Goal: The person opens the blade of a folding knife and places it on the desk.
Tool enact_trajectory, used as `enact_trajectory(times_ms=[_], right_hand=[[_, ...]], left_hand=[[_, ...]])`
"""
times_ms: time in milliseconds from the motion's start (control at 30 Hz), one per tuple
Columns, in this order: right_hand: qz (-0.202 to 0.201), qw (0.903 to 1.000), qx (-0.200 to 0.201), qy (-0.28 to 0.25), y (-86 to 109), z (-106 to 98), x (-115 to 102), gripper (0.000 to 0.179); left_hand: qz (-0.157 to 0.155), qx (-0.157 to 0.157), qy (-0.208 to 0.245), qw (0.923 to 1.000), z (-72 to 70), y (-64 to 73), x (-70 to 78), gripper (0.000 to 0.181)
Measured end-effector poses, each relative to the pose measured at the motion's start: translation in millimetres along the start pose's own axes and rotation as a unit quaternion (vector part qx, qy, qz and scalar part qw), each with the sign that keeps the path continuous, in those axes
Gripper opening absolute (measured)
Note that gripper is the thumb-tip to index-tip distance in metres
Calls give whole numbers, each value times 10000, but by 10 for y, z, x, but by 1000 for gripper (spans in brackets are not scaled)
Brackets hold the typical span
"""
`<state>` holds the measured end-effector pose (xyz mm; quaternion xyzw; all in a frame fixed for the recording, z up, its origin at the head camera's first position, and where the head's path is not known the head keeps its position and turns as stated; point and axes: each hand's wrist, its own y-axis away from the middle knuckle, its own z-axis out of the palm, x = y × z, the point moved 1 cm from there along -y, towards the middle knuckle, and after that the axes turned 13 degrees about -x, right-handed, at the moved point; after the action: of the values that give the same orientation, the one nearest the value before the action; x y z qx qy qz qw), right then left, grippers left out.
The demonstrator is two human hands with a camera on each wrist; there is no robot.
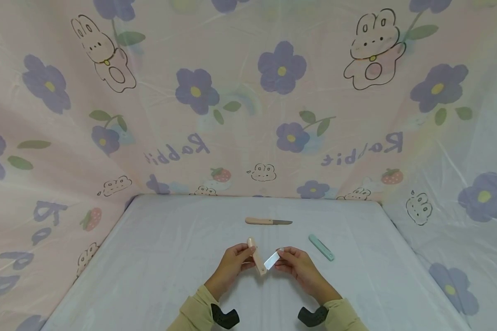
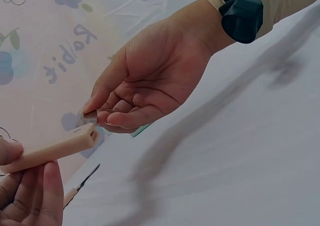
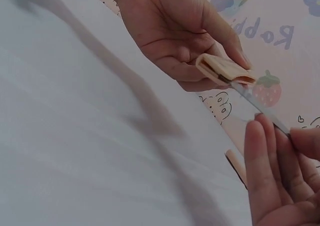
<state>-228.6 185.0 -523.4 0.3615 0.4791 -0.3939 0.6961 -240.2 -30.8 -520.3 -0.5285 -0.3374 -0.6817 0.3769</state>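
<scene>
Both hands are on one folding knife with a pale peach handle (image 1: 257, 257), its blade (image 1: 272, 260) swung partway out at an angle. My left hand (image 1: 235, 261) grips the handle between thumb and fingers. The thumb and fingertips of my right hand (image 1: 297, 267) pinch the blade near its free end. In the right wrist view the blade (image 3: 260, 105) runs from the slot in the handle (image 3: 220, 68) to my right fingers. The left wrist view has the handle (image 2: 55, 148) lying across my left fingers, with most of the blade hidden behind the right fingers.
Beyond the hands, a second peach-handled knife (image 1: 258, 221) lies unfolded, blade toward the right. A mint green folded knife (image 1: 321, 247) lies right of my right hand. The white-covered table (image 1: 149, 276) is enclosed by printed cloth walls (image 1: 240, 115) at the back and sides.
</scene>
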Motion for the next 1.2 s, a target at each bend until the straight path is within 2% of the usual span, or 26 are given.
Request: enact_trajectory(times_ms=[133,367,600,867,1200], right_hand=[[-33,9998,205,4,5,-8,3,28],[-156,9984,534,-115,11,-16,-1,29],[-232,9956,789,-439,5,-7,-2,27],[-255,9923,1030,-634,4,7,5,28],[-374,9868,1250,-955,-9,30,26,23]], left_hand=[[-16,118,93,9999,-13,10,7,43],[68,135,727,9972,-21,22,18,43],[184,250,1110,9933,-28,19,-5,45],[333,426,1659,9847,-28,-8,-48,43],[546,569,2033,9759,25,4,-29,38]])
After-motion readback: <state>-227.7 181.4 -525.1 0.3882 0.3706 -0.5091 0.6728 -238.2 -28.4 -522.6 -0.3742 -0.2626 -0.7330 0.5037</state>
